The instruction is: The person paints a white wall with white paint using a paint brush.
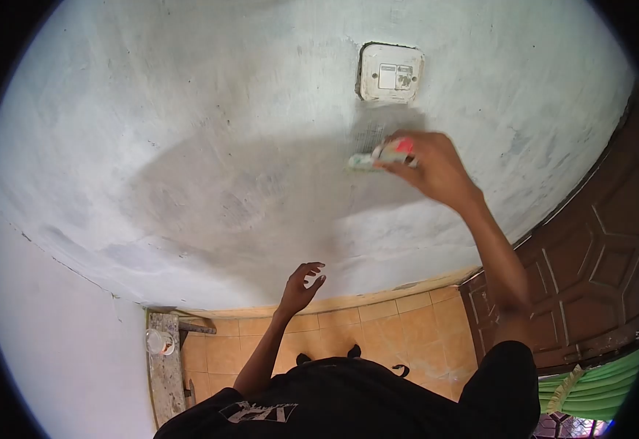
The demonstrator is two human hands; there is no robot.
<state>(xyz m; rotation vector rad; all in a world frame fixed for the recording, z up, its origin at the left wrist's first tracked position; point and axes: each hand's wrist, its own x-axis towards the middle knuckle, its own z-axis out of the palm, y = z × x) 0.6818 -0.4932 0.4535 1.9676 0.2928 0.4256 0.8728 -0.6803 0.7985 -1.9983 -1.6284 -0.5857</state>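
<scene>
Whitish wall [283, 80] | RH [436, 164] grips blurred pale tool [363, 162] blw switch [393, 73] | LH [303, 287] loose, half-curled

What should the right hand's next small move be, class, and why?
Perhaps a short sideways stroke along the wall, clear of the switch plate: the right hand grips a blurred tool below that plate, though contact with the wall is unclear; the left hand looks empty.

From here I see a black, short-sleeved shirt [363, 402] at six o'clock. A pale, blocky print [259, 412] marks it toward seven.
</scene>
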